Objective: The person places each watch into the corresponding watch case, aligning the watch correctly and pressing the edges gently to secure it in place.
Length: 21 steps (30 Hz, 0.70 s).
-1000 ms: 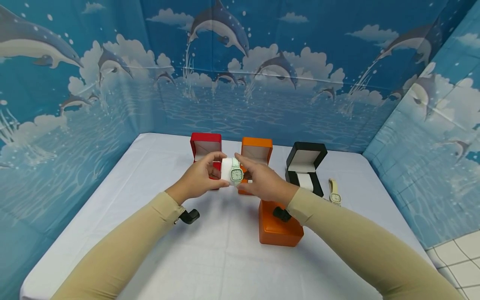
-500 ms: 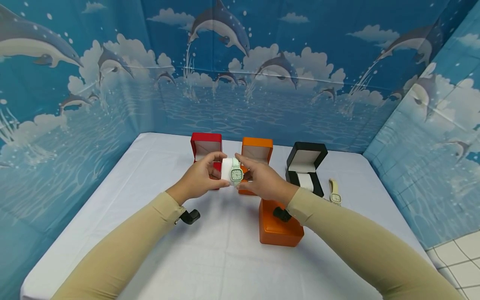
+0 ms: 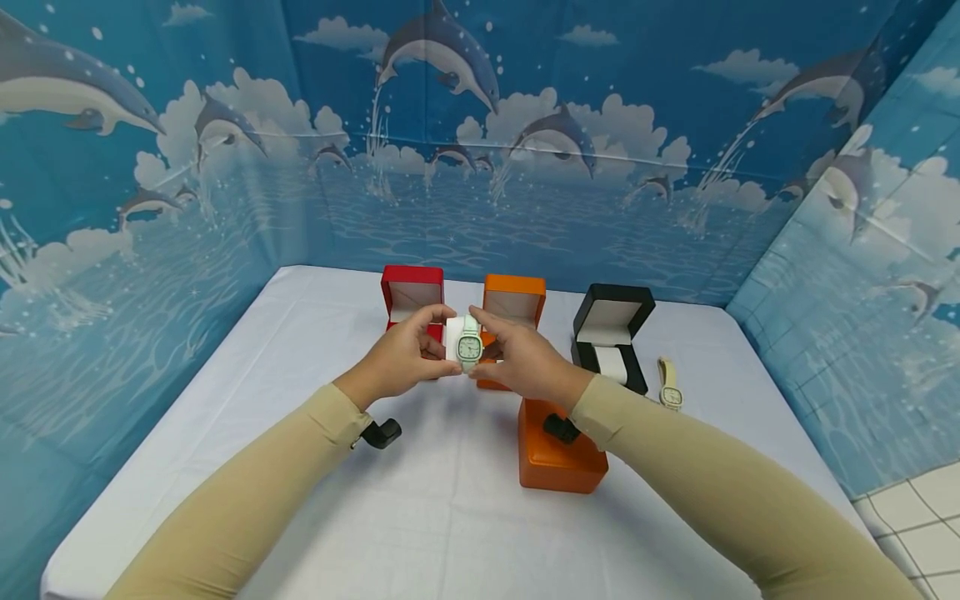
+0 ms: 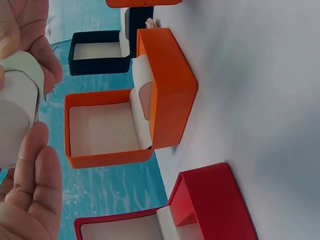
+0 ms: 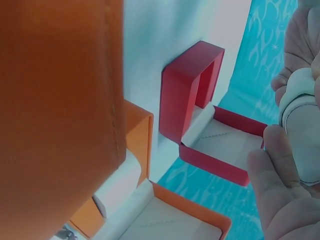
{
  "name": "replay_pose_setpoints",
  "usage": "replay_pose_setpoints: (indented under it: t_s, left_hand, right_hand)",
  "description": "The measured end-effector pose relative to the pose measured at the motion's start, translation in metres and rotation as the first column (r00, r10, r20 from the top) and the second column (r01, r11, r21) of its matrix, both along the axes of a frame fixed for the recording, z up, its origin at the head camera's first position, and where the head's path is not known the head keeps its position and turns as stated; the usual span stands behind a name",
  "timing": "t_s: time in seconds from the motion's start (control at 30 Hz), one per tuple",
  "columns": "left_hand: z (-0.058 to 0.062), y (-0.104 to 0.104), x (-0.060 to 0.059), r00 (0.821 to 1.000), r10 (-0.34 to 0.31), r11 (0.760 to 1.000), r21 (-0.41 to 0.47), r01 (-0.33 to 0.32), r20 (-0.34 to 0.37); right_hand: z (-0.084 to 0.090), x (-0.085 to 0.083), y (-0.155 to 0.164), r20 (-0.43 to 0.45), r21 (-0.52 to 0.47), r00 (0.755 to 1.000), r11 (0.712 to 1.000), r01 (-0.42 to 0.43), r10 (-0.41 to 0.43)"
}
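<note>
A pale green watch (image 3: 469, 343) is strapped round a white cushion (image 3: 452, 343), held in the air between both hands. My left hand (image 3: 444, 342) grips the cushion from the left, thumb on top and fingers below. My right hand (image 3: 483, 346) pinches it from the right. In the left wrist view the cushion (image 4: 15, 120) with its green strap (image 4: 25, 67) sits between the fingers (image 4: 30, 200). The right wrist view shows the cushion (image 5: 302, 145) against the right fingers (image 5: 275, 190). Behind the hands stand an open red box (image 3: 412, 292) and an open orange box (image 3: 513, 300).
A closed orange box (image 3: 558, 454) sits under my right wrist on the white table (image 3: 450, 517). An open black box (image 3: 611, 329) holding a white cushion (image 3: 611, 362) stands to the right, with a cream watch (image 3: 667, 385) lying beside it. Blue dolphin-print walls enclose the table.
The cushion has turned slightly between the hands, so less of its white side shows left of the watch. Hands and arms have barely moved.
</note>
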<state>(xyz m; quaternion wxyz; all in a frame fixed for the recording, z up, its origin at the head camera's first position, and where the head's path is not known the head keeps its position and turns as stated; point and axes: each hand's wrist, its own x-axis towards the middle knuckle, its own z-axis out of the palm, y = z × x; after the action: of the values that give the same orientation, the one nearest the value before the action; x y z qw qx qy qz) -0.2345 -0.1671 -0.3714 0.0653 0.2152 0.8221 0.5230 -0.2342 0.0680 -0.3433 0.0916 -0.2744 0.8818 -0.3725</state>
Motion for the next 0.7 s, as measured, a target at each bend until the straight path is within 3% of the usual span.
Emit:
replay_pose_setpoints:
  t_s: [0.33, 0.7]
  left_hand:
    - [0.0001, -0.0051, -0.0021, 0.999, -0.047, 0.998, -0.034, 0.046, -0.016]
    - [0.0056, -0.0047, 0.0021, 0.999, -0.045, 0.998, -0.055, 0.044, -0.018]
  right_hand:
    - [0.0006, -0.0003, -0.0018, 0.029, -0.039, 0.999, 0.999, 0.02, -0.019]
    - [0.0035, 0.0023, -0.0035, 0.03, -0.03, 0.999, 0.999, 0.045, -0.044]
